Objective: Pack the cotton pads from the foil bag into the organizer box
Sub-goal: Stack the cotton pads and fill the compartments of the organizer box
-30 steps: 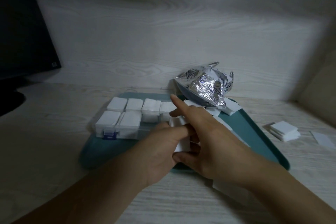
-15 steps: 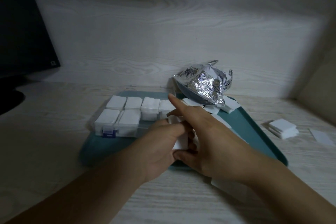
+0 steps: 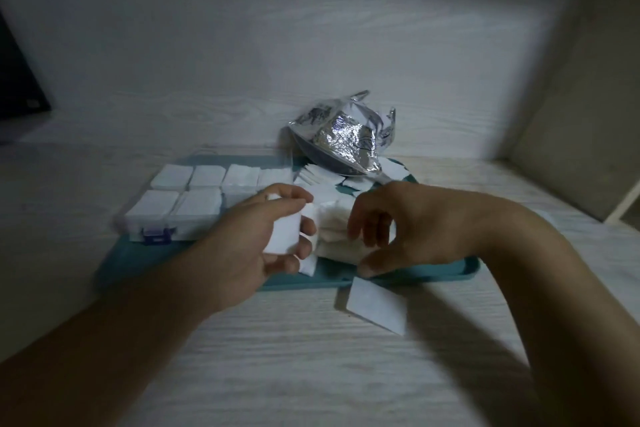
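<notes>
A stack of cotton pads (image 3: 282, 234) is gripped upright in the left hand (image 3: 258, 246), its long axis vertical, above the teal tray (image 3: 446, 270) beside the organizer box (image 3: 187, 208). The right hand (image 3: 398, 222) is held loosely curled, empty, over loose pads (image 3: 334, 229). The foil bag (image 3: 343, 139) is slumped at the tray's far edge.

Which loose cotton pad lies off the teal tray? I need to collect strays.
The flat cotton pad on the bare table just in front of the teal tray, below the right hand; the other loose ones lie on the tray.
</notes>
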